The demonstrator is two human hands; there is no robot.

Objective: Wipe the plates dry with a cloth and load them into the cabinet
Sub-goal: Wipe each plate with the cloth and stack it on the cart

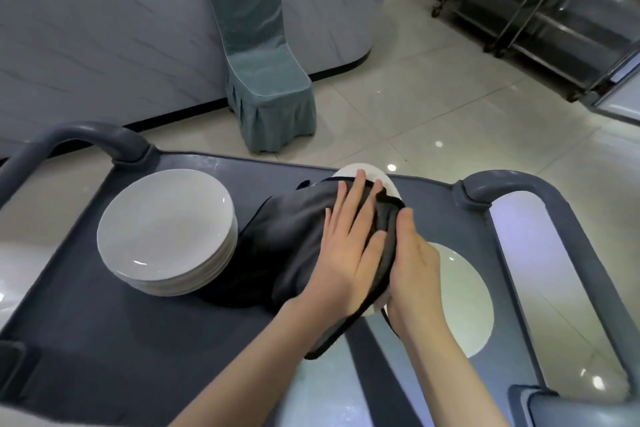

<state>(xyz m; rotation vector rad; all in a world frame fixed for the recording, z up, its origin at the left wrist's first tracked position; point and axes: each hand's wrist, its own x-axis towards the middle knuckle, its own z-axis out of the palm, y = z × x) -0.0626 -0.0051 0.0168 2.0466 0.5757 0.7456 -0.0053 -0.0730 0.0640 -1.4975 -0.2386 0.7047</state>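
1. The left hand [349, 250] lies flat with straight fingers, pressing the dark cloth [294, 236] onto a tilted plate [367, 172], whose white rim shows just beyond its fingertips.
2. The right hand [412, 274] grips that plate's right edge through the cloth, thumb on top.
3. A stack of plates [166, 229] sits on the trolley [104, 340], left of the left hand.
4. A second plate [464, 298] lies flat beneath the right hand.

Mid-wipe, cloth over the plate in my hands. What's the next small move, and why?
Probably slide the left hand, flat on the cloth, up toward the far rim of the held plate, with the right hand gripping its edge. That rim shows bare white beyond the cloth, so it likely isn't wiped yet.
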